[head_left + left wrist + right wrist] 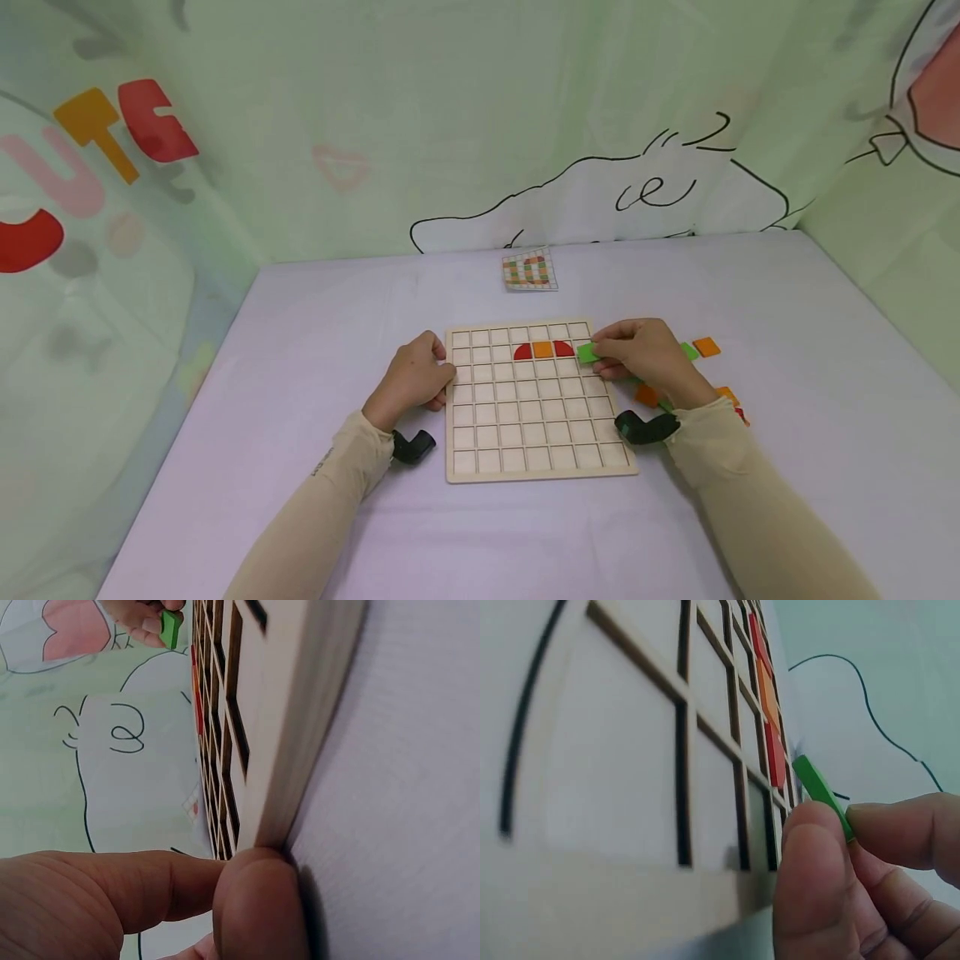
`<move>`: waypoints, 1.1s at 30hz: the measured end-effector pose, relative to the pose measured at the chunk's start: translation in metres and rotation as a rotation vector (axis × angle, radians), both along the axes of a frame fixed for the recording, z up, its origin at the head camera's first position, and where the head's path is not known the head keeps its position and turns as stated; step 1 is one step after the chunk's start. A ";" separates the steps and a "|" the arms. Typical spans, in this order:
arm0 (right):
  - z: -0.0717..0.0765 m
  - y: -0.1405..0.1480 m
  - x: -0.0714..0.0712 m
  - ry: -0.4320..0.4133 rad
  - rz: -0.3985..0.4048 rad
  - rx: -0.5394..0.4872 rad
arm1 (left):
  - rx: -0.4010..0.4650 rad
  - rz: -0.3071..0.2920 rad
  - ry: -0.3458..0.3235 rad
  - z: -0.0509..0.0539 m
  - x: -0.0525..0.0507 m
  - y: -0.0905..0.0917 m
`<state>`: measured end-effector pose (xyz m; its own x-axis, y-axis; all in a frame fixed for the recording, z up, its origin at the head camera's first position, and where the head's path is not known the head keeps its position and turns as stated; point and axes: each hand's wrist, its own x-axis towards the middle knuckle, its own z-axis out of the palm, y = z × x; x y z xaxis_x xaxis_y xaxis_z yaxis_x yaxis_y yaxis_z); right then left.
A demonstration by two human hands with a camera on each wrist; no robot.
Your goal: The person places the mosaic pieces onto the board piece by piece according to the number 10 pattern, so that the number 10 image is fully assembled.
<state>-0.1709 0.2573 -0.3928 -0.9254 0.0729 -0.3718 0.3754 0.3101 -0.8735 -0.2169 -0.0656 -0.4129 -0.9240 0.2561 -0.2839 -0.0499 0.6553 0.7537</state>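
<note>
A wooden grid board (517, 413) lies flat on the table. Its upper rows hold a red rounded tile (522, 352), an orange square tile (542, 350) and a second red rounded tile (563, 348), side by side. My right hand (651, 354) pinches a green square tile (587, 353) between thumb and finger. In the right wrist view that green tile (821, 793) is tilted, just above the cells beside the red tile. At the board's left edge, my left hand (411, 372) grips the rim with thumb and finger; the left wrist view shows the thumb and finger meeting there.
Loose tiles, such as an orange one (707, 347) and a green one (688, 351), lie right of the board, partly hidden by my right hand and wrist. Behind the board is a small card (529, 269) printed with a coloured grid pattern. A printed cloth backdrop (480, 125) borders the table.
</note>
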 end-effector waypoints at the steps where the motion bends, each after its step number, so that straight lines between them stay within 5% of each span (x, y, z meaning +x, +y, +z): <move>1: 0.000 -0.002 0.000 0.002 0.003 0.000 | 0.000 0.002 -0.001 0.000 0.000 0.000; 33: -0.008 -0.027 0.003 0.078 -0.019 0.034 | 0.008 0.019 -0.024 0.002 0.000 0.000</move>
<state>-0.1676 0.2298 -0.4011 -0.9497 0.1022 -0.2959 0.3129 0.3334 -0.8893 -0.2167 -0.0655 -0.4108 -0.9219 0.2406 -0.3037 -0.0805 0.6478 0.7576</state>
